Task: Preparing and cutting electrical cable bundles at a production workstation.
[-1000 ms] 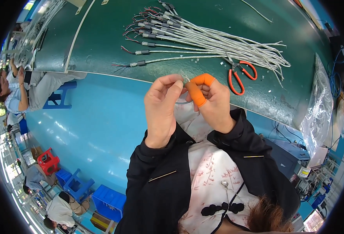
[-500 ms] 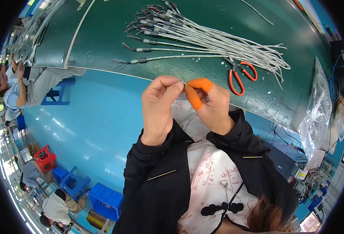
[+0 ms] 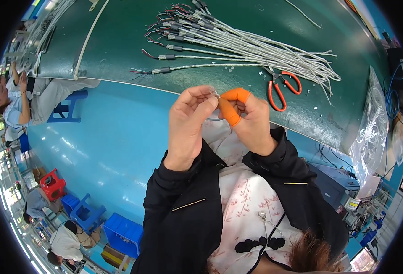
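Note:
My left hand (image 3: 190, 123) and my right hand (image 3: 247, 118) meet in front of my chest, just off the table's near edge. Orange finger cots cover the thumb and forefinger of the right one. Both pinch a thin silvery cable (image 3: 215, 94) at its tip, which is mostly hidden by the fingers. Beyond them lies a bundle of silver braided cables (image 3: 260, 48) with grey sleeves and loose red, white and dark wires at their left ends. Red-handled pliers (image 3: 279, 89) rest at the bundle's near side.
The green table (image 3: 123, 41) carries small white scraps. A single cable (image 3: 304, 14) lies far back. Clear plastic bags (image 3: 372, 123) hang at the right edge. A blue stool (image 3: 68, 107) and a seated person (image 3: 18, 100) are at the left, above a blue floor (image 3: 101, 146).
The fingertips have shifted slightly, and more of the silvery cable tip shows above the left thumb. The right thumb and forefinger have turned a little. Cables and pliers on the table look nearly the same.

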### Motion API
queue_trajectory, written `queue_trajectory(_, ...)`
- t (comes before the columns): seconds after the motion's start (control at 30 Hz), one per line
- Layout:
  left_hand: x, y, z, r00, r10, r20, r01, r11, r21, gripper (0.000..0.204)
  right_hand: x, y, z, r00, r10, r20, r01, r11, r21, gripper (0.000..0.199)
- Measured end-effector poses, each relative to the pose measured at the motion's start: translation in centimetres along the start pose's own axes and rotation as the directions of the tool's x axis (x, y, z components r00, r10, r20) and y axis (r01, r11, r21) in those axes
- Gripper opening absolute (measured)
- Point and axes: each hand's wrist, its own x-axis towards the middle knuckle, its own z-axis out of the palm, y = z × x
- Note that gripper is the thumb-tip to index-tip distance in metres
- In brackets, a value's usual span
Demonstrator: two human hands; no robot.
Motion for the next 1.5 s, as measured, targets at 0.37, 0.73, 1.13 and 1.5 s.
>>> queue_trajectory(0.37, 0.5, 1.7, -1.9, 0.993, 0.011, 0.114, -0.064, 0.879, 0.472, 0.009, 0.3, -0.3, -1.2, 0.934, -0.335, 0.120, 0.355, 0.852, -0.385, 0.014)
queue_trajectory(0.73, 1.3, 2.5, -3.3, 0.944, -0.271, 0.189, 0.197, 0.921, 0.335, 0.014, 0.8, 0.2, -1.9, 0.875, -0.422, 0.237, 0.480, 0.820, -0.310, 0.016)
queue_trajectory(1.13, 0.5, 1.7, -1.5, 0.964, -0.173, 0.201, 0.114, 0.954, 0.276, 0.015, 0.3, -0.5, -2.6, 0.971, -0.146, 0.187, 0.160, 0.985, -0.062, 0.011)
queue_trajectory(1.5, 0.5, 4.5, -2.1, 0.886, -0.004, 0.464, -0.414, 0.446, 0.794, 0.013, 0.1, 0.2, -2.8, 0.815, -0.455, 0.358, 0.573, 0.719, -0.393, 0.023)
